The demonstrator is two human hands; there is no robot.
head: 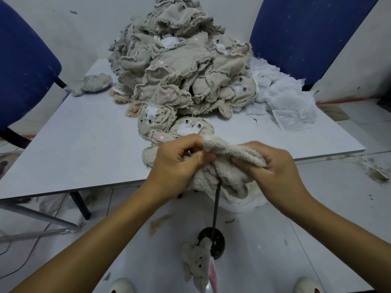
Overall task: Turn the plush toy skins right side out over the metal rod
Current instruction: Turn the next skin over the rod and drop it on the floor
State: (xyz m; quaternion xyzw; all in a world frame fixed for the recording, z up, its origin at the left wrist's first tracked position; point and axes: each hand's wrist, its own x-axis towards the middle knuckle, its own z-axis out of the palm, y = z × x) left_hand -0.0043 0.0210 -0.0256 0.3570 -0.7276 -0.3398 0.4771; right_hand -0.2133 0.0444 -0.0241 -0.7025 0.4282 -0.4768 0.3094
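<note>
Head view: left hand (176, 159) and right hand (273, 163) are both gripping a fuzzy plush skin (230, 166), fingers curled and pinching its fabric, over the top of the metal rod (216, 210) rising from a dark base (211, 243). Pile of inside-out skins (179, 66) is sitting on the far table (84, 144). A finished toy (197, 265) is lying near the base.

Cream fleecy skin (230, 166), beige skin pile (182, 68) w/ pink embroidery, black rod (216, 210), blue chairs (304, 32), white table (80, 140)
</note>
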